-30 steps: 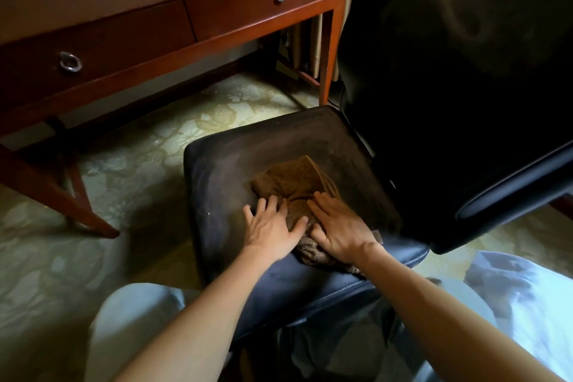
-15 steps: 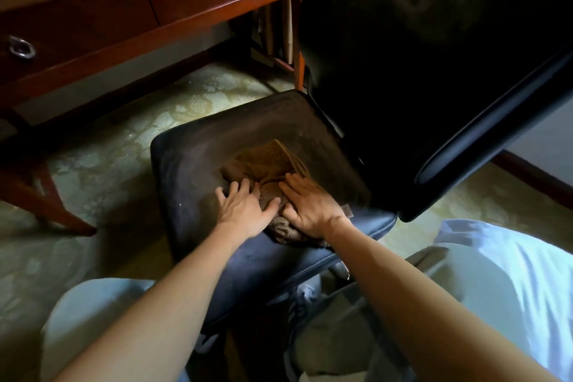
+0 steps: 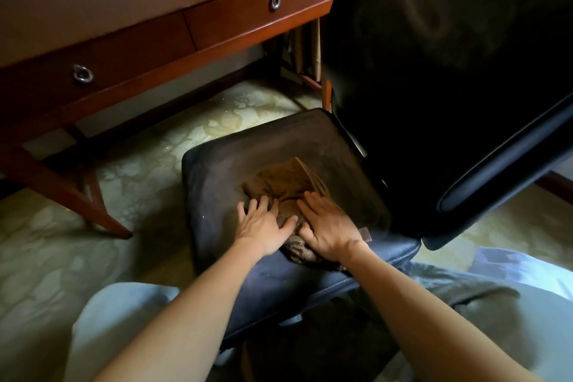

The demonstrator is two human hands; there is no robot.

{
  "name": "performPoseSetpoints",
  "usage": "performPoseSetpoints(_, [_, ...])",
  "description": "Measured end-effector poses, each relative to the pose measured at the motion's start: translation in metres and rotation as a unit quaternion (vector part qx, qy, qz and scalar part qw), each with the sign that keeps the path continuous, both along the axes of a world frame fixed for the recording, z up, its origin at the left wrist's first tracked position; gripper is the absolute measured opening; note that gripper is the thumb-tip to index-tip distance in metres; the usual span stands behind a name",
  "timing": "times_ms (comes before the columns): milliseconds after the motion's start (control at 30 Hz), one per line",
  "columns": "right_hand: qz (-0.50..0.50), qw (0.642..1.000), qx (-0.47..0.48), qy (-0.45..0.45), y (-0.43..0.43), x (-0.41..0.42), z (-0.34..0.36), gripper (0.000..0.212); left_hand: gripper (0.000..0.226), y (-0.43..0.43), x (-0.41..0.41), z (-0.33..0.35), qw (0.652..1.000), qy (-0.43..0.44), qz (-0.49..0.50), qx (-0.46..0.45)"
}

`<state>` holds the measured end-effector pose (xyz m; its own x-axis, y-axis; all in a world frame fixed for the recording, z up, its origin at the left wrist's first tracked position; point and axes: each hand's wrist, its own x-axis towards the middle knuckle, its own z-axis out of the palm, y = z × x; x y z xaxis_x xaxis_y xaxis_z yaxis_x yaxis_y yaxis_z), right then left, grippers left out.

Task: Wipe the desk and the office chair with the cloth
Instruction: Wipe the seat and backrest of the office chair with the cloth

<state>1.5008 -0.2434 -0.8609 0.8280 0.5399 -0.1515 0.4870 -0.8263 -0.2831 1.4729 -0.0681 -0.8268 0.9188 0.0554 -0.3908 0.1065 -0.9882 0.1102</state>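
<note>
While left hand (image 3: 263,231) and right hand (image 3: 330,232) press, cloth (image 3: 285,178) seems unmoved.

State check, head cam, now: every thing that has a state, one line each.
cloth, crumpled, lying on the chair seat under both hands
left hand, open, fingers flat, partly on the cloth
right hand, open, flat on the cloth
chair seat, dull haze across its far part
left drawer, closed
right drawer, closed

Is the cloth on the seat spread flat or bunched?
Bunched: the cloth is creased, with a rolled lump by the right hand.
</note>
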Motion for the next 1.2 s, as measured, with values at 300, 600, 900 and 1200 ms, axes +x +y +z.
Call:
performPoseSetpoints(300, [-0.094,0.973,0.201,0.066,-0.007,0.005,0.004,0.054,0.058,0.003,0.006,-0.006,0.987,-0.115,0.084,-0.08])
performPoseSetpoints(600, [-0.104,0.988,0.117,-0.005,0.032,0.035,0.009,0.048,0.038,0.01,0.042,-0.009,0.949,-0.269,0.159,-0.042])
performPoseSetpoints(900, [-0.118,0.992,0.033,-0.005,0.063,0.044,0.004,0.079,0.049,0.041,0.065,-0.038,0.968,-0.226,-0.053,-0.093])
performPoseSetpoints(1200, [-0.115,0.99,0.076,-0.005,0.07,0.094,-0.008,0.079,0.053,0.048,0.115,-0.038,0.975,-0.201,-0.061,-0.07])
